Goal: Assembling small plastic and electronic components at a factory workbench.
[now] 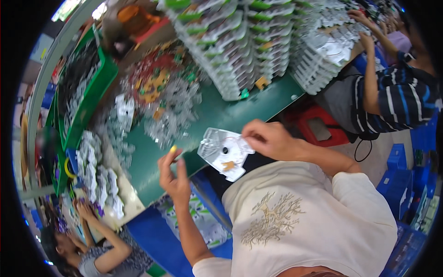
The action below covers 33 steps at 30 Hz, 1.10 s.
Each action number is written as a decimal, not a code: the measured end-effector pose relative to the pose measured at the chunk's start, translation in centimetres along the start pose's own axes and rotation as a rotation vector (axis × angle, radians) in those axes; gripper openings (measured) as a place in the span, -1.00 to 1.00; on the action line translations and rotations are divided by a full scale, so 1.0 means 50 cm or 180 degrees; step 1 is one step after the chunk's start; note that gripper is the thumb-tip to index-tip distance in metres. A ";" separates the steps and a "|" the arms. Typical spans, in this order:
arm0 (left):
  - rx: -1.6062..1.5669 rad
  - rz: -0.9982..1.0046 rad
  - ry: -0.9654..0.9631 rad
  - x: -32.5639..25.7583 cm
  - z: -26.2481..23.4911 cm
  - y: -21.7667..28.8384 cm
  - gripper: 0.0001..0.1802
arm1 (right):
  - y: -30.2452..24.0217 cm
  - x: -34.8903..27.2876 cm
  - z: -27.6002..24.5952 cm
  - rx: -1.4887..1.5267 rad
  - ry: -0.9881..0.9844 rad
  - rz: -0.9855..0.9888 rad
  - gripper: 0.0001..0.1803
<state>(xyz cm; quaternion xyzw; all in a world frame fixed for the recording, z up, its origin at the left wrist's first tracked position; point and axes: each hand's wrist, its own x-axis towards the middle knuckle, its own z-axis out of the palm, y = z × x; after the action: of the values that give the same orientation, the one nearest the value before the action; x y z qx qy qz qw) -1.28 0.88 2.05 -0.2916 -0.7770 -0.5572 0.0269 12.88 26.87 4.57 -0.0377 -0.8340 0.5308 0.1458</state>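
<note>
A white plastic housing [224, 154] sits in front of me at the near edge of the green table, tilted. It has a clear part at its upper left, a round black spot in the middle and a small tan piece [228, 165] near its lower end. My right hand [273, 140] pinches the housing's right edge, fingers closed. Left of the housing and apart from it, my left hand [175, 175] is raised with its fingers apart. Something yellow [173, 148] shows at one fingertip; whether it is a cover or a small part is unclear.
Loose clear plastic parts [170, 113] and tan pieces [154, 86] lie on the green table [152, 177]. Tall stacks of white housings [230, 55] stand beyond. A green bin [99, 76] is at the left. People work at far right [392, 94] and lower left [99, 249].
</note>
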 end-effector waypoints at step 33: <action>-0.0319 -0.0519 0.0076 -0.027 0.031 -0.042 -0.81 | -0.118 0.155 -0.029 -0.0530 -0.0227 -0.1345 -0.91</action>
<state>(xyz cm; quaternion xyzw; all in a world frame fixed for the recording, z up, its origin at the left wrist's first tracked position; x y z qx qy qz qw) -0.73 1.22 -0.81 -0.2217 -0.7689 -0.5992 -0.0239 6.45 27.29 12.01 0.1447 -0.8690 0.4187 0.2206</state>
